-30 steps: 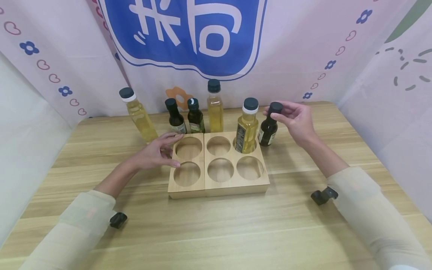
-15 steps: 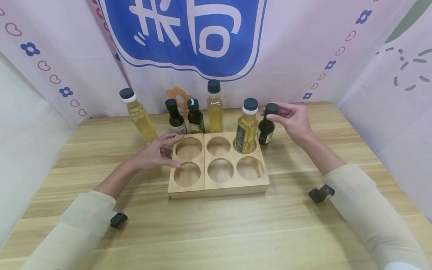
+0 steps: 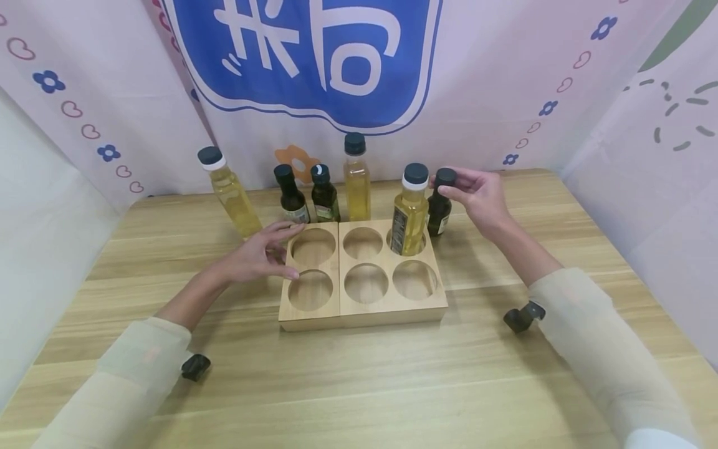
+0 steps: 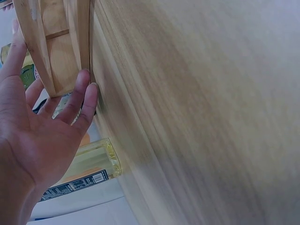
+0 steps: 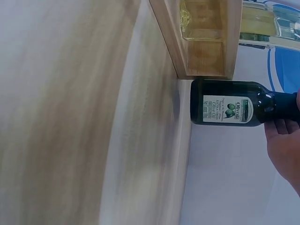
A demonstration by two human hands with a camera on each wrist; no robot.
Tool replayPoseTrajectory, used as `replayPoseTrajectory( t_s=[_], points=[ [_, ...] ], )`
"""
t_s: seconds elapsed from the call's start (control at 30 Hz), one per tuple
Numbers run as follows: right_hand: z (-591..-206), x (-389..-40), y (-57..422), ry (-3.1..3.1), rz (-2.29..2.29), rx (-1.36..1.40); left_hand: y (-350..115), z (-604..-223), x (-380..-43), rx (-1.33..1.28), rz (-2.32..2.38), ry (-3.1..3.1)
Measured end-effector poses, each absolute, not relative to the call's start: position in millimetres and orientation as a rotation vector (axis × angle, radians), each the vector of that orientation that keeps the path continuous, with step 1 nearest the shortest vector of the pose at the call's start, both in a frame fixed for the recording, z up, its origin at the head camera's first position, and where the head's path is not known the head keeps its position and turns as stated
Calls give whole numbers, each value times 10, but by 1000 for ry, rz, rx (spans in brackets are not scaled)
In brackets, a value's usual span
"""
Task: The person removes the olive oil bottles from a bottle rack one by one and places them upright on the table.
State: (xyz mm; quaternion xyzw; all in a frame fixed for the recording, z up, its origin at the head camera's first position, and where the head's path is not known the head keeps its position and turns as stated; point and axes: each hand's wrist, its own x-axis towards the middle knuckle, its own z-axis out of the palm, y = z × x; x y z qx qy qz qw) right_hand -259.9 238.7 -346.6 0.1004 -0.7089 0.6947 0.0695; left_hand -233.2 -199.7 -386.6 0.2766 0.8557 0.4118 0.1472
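Note:
In the head view, my right hand (image 3: pixel 481 198) pinches the black cap of a dark olive oil bottle (image 3: pixel 439 213) between thumb and fingers. This upright bottle is just behind the right end of a wooden bottle rack (image 3: pixel 364 318); I cannot tell whether its base touches the table. Its olive oil label (image 5: pixel 228 109) faces the right wrist camera. My left hand (image 3: pixel 259 254) holds the rack's left end, thumb and fingers spread along it; the left wrist view shows the fingers (image 4: pixel 80 93) against the wood. A yellow oil bottle (image 3: pixel 412 215) stands in the rack's back right hole.
Behind the rack stand two small dark bottles (image 3: pixel 294 201) and a tall yellow oil bottle (image 3: pixel 357 184). Another yellow oil bottle (image 3: pixel 235 198) stands beyond my left hand. The wooden table (image 3: pixel 359 386) ends at a printed cloth (image 3: pixel 471 106) at the back.
My right hand has carried the dark olive oil bottle a little to the left, until the yellow bottle in the rack partly overlaps it. The left hand and the rack have stayed put.

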Motion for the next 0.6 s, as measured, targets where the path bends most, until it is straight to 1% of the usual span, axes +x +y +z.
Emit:
replayPoseTrajectory(
  t_s=[0.23,0.6],
  points=[
    [-3461,-2693,2327,-2178,2025,298,-1983,-3880,-2334,793,1184,2458],
    [-3508,-2833,2196,-2147,2069,257,-1978,-3836,-2314,791,1186,2449]
  ],
)
